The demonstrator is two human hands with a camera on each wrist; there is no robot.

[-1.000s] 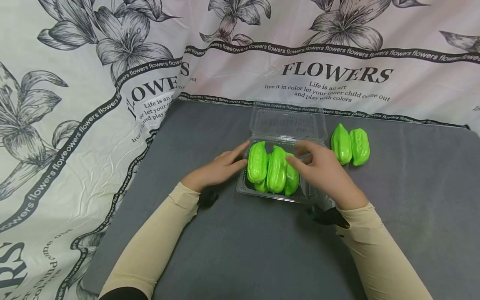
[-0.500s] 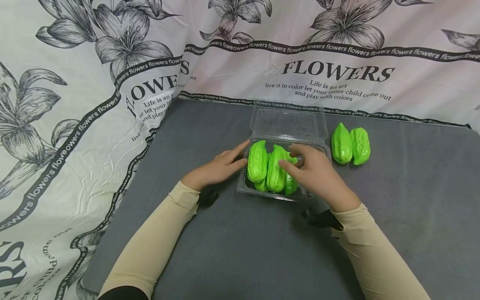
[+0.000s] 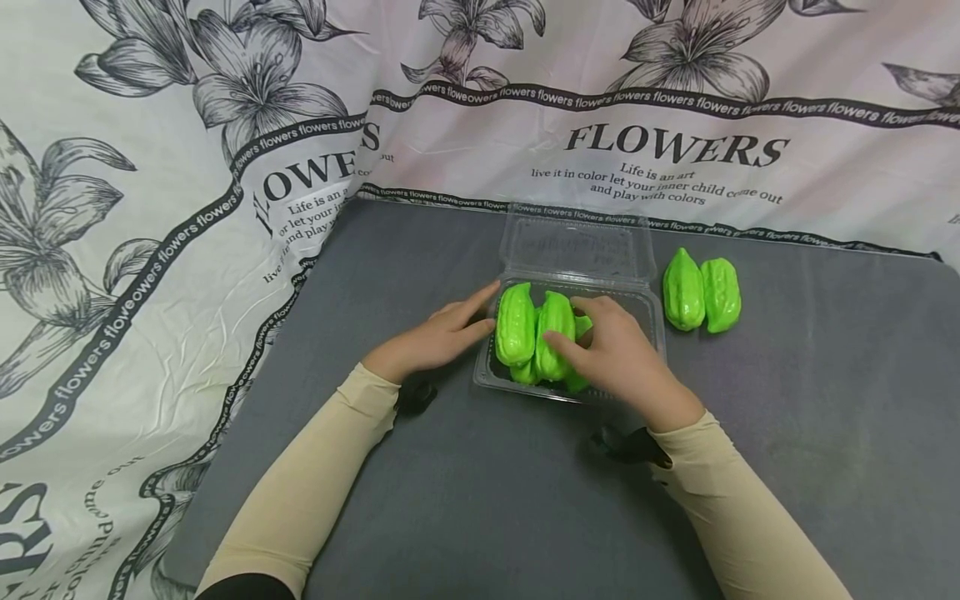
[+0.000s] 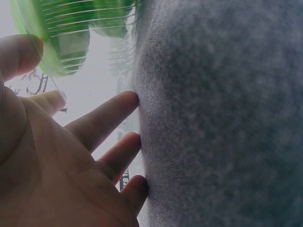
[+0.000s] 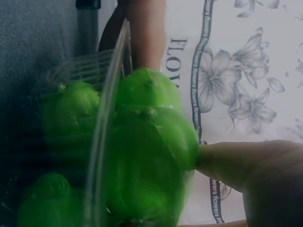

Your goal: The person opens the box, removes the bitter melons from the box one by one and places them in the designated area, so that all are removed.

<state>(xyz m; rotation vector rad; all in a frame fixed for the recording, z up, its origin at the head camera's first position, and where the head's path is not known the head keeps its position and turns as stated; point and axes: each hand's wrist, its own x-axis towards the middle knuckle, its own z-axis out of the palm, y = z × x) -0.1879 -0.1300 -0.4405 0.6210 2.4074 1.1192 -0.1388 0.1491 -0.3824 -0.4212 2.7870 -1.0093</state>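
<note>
A clear plastic clamshell box (image 3: 528, 389) sits on the table with its lid tipped back, holding several bright green ridged star fruit. My right hand (image 3: 615, 350) reaches over its right side and grips the upper middle star fruit (image 3: 553, 321), thumb on the near side and fingers on the far side. In the right wrist view the thumb (image 5: 220, 161) presses that fruit's side. My left hand (image 3: 438, 333) lies at the box's left wall, fingers extended, beside the left star fruit (image 3: 515, 329). In the left wrist view its thumb (image 4: 21, 54) touches the clear wall.
Two more star fruit (image 3: 701, 292) lie side by side on the grey table (image 3: 480, 500), right of the box. The raised clear lid (image 3: 577, 248) leans toward a flower-printed cloth (image 3: 675, 150) hanging behind. The same cloth covers the left side.
My right hand has moved left and slightly down, from the box's right side onto the upper middle star fruit, and now grips it. The left hand has stayed at the box's left wall.
</note>
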